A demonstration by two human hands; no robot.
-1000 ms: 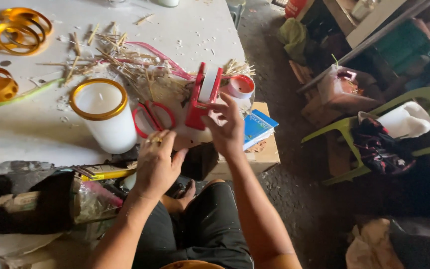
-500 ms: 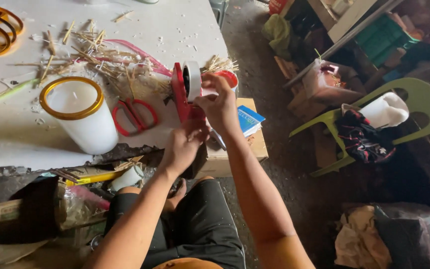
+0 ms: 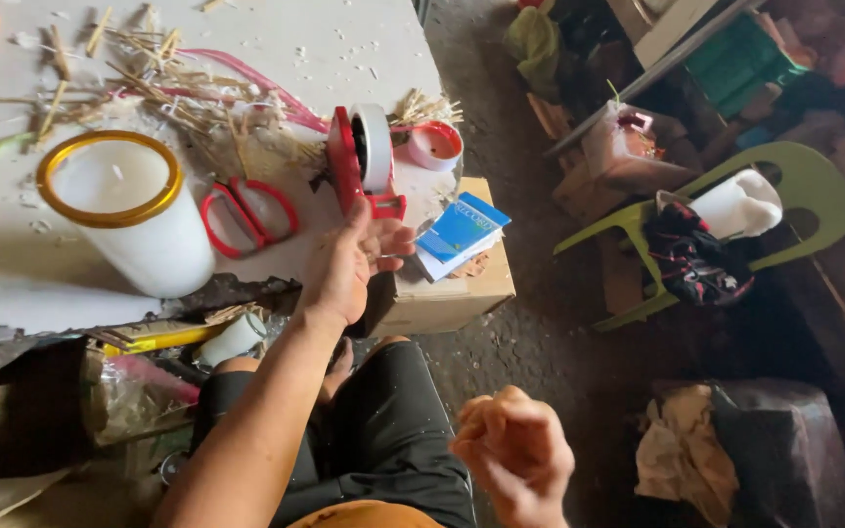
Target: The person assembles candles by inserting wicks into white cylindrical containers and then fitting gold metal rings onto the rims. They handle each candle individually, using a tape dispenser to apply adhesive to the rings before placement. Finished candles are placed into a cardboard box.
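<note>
Left hand (image 3: 349, 264) touched the red tape dispenser (image 3: 364, 161) at the counter (image 3: 344, 49) edge, fingers loosely spread under its base. Right hand (image 3: 515, 455) had pulled back from the dispenser toward the lap, curled shut, contents unclear; looked like tape drawn off. Red scissors (image 3: 246, 210) and white cylinder (image 3: 129, 210) lay just left.

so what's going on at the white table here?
A person sits at a white table, seen from their head camera. The left hand reaches up to the base of a red tape dispenser standing near the table edge. The right hand is loosely curled, low near the lap, apparently holding nothing. Red scissors, a white cylinder with a gold rim and scattered straw lie on the table.
</note>
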